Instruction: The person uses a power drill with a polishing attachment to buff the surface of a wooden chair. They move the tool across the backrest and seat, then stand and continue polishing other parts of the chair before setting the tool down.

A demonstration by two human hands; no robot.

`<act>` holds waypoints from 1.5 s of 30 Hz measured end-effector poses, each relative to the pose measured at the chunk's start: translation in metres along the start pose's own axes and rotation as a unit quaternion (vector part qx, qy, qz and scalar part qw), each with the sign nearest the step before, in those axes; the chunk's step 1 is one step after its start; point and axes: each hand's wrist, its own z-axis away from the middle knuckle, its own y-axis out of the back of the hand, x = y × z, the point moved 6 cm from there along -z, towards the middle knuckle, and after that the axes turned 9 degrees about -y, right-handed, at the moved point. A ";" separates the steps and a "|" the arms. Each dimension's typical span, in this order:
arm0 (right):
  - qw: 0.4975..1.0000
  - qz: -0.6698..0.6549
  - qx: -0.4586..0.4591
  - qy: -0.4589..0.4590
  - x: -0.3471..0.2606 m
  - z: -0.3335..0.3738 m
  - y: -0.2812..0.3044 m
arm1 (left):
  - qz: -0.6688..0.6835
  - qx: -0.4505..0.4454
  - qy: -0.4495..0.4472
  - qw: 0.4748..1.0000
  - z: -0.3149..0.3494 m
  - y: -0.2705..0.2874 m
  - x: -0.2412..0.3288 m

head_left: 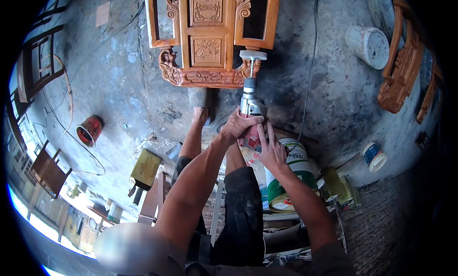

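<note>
Reaching far and to the right, the left hand (239,125) curls around the drill (253,105), beside the carved wooden furniture's (208,51) near right corner. The right hand (274,151) angles leftward, fingers extended against the drill's right side; its grip is unclear.

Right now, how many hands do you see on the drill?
2: the left hand grips the left side of the drill; the right hand is at its right side.

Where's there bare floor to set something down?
Free: floor between the cable and white bucket; also between carved wooden piece and red bucket. Crowded: near the power drill's back end, around the green-and-white tub.
</note>
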 end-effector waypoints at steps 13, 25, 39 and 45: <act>0.998 0.037 -0.017 0.043 0.008 0.016 -0.006 | 0.020 0.034 0.022 0.999 0.015 0.003 -0.032; 0.998 0.043 -0.006 0.049 0.023 0.025 -0.009 | -0.006 0.053 0.038 0.998 0.012 0.002 -0.059; 0.990 0.089 -0.073 0.081 0.028 0.044 -0.016 | 0.124 0.059 0.040 0.990 0.039 -0.007 -0.086; 0.989 0.066 -0.059 0.118 0.011 0.025 -0.014 | 0.095 0.063 -0.038 0.993 0.035 0.017 -0.076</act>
